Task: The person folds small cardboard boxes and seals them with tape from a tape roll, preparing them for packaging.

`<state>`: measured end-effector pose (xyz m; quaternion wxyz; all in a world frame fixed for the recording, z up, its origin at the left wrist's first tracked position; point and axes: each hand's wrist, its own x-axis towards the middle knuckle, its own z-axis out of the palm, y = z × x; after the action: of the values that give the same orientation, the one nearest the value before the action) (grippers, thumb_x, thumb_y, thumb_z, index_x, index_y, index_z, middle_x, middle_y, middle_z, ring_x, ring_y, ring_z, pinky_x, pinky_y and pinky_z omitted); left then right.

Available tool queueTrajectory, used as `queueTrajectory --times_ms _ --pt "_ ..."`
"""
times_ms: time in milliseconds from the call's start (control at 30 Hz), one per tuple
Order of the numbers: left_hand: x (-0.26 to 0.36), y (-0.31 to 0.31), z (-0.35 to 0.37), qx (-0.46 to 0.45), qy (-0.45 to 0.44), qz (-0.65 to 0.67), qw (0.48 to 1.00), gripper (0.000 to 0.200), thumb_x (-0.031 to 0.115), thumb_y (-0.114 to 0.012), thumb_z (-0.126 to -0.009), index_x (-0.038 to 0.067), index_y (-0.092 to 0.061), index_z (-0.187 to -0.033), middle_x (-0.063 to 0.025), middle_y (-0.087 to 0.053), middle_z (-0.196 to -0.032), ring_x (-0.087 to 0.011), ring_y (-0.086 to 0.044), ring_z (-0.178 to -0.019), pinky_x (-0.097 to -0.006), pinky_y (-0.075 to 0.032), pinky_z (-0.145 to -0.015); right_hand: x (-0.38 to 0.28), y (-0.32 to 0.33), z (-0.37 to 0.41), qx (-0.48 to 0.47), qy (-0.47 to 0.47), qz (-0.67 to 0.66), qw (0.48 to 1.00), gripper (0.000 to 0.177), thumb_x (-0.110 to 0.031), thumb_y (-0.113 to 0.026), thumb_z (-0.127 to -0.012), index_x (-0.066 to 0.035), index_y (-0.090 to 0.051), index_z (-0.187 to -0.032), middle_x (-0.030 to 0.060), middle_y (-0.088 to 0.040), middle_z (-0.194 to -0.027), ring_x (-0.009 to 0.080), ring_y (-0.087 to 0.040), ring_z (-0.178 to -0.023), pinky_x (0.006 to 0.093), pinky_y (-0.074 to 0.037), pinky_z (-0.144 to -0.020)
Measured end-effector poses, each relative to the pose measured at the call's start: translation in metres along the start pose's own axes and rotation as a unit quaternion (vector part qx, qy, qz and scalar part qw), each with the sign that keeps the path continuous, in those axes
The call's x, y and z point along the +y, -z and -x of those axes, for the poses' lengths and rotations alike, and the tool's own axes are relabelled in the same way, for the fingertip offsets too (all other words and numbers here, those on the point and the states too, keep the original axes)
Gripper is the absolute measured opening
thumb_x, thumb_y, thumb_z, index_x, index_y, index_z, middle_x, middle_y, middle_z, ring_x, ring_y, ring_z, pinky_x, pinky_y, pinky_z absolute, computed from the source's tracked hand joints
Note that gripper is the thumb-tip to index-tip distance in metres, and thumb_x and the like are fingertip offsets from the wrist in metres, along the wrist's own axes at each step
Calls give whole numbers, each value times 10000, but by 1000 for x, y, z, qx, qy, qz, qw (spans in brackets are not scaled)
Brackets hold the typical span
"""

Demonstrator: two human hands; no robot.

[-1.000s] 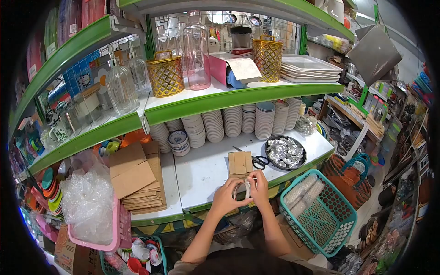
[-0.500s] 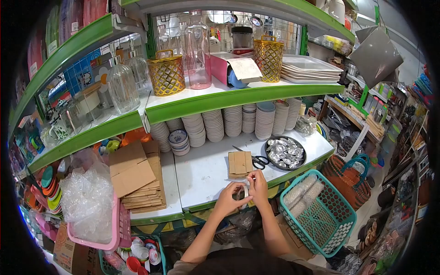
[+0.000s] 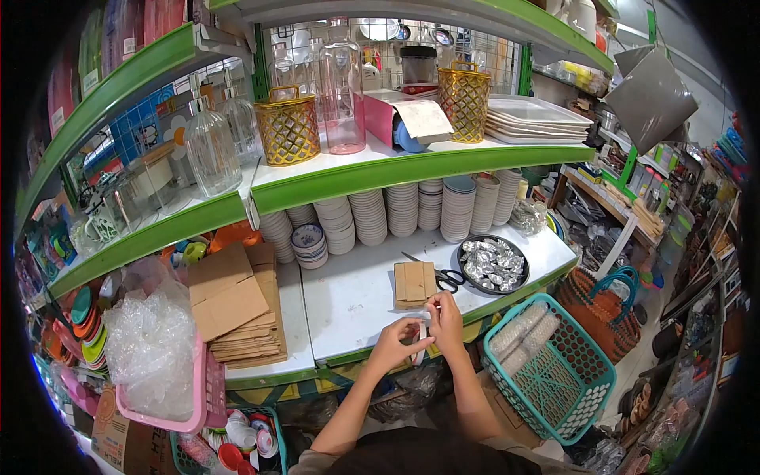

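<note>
My left hand (image 3: 396,342) is closed around a narrow roll of tape (image 3: 421,339), held in front of the shelf edge. My right hand (image 3: 446,323) is close beside it, thumb and fingers pinched together at the roll's upper side. Whether a strip of tape runs between the hands is too small to make out clearly. Just beyond them lies a small stack of cut cardboard pieces (image 3: 414,283) on the white shelf. Scissors (image 3: 453,280) with black handles rest partly behind that stack. To the right is a round dark tray (image 3: 523,277) with several foil-wrapped pieces (image 3: 492,264).
Larger flat cardboard sheets (image 3: 229,297) are piled at left, beside a pink basket (image 3: 207,396) of bubble wrap (image 3: 150,348). A teal basket (image 3: 590,396) holds bubble wrap rolls (image 3: 524,336). Stacked bowls (image 3: 402,210) line the back under the green-edged upper shelf (image 3: 419,172).
The tape roll has turned in my left hand and now shows more edge-on. My left fingers have shifted slightly, while the right hand stays nearly in place.
</note>
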<state>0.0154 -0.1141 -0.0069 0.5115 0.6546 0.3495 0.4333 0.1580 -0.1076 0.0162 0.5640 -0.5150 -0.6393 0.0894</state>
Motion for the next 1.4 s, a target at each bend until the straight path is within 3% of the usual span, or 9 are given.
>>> queueTrajectory --times_ms 233,300,433,533,900,1000,1133,1200,1400 --pt "13 0 2 35 -6 4 999 504 248 -810 -730 25 -515 -1071 -84 -625 -961 -125 -605 -844 -299 -516 -785 2 0 -1 2 10 13 1000 75 -2 -556 -842 -3 -488 -873 127 -507 -815 284 -546 -712 337 -446 -656" --pt "9 3 -1 6 -11 -91 996 534 225 -812 -726 37 -471 -1091 -83 -612 -984 -125 -599 -867 -299 -522 -770 2 -1 -2 3 11 12 1000 79 -4 -559 -841 -3 -486 -872 127 -506 -814 284 -545 -713 337 -444 -655" --pt "11 0 0 39 -28 -46 998 537 216 -811 -722 43 -473 -1102 -86 -590 -1052 -135 -598 -902 -309 -528 -767 -3 5 -7 -19 6 12 1000 83 -13 -569 -838 -14 -498 -882 121 -520 -831 298 -557 -720 357 -450 -650" --pt "17 0 0 34 -39 -3 999 489 211 -804 -722 55 -516 -1085 -74 -564 -1113 -152 -594 -954 -336 -532 -790 -4 8 -11 -46 -1 9 999 84 -25 -578 -835 -24 -509 -882 121 -531 -848 311 -570 -738 374 -458 -652" --pt "9 10 -5 7 -94 -89 992 486 152 -800 -716 93 -626 -1167 -46 -553 -1212 -180 -575 -1051 -378 -530 -850 1 10 -20 -92 -35 -37 994 98 -78 -576 -868 -18 -528 -928 114 -559 -881 296 -585 -756 362 -472 -683" --pt "13 12 -5 17 -84 -75 994 487 150 -803 -710 87 -631 -1161 -48 -561 -1204 -183 -578 -1050 -376 -530 -854 13 7 -30 13 -71 -113 991 95 -58 -555 -879 22 -545 -931 133 -601 -896 249 -601 -755 323 -474 -664" --pt "14 18 -3 26 -66 -51 996 504 146 -806 -703 89 -628 -1172 -53 -564 -1194 -179 -578 -1048 -369 -531 -853 67 8 -51 29 -59 61 996 151 -28 -551 -855 33 -568 -992 201 -641 -879 332 -634 -870 389 -485 -770" --pt "13 21 -4 28 -95 -62 993 514 140 -790 -730 87 -609 -1208 -38 -566 -1196 -150 -567 -1058 -360 -527 -860 93 4 -61 -69 -51 164 983 237 -1 -582 -793 27 -567 -1027 240 -606 -954 370 -595 -922 441 -464 -793" --pt "17 26 -3 46 -71 -49 995 521 151 -794 -732 98 -606 -1216 -36 -552 -1208 -162 -563 -1074 -346 -528 -857 116 -13 -71 -114 -45 277 953 318 -17 -664 -691 45 -594 -996 269 -608 -980 384 -606 -906 449 -482 -809"
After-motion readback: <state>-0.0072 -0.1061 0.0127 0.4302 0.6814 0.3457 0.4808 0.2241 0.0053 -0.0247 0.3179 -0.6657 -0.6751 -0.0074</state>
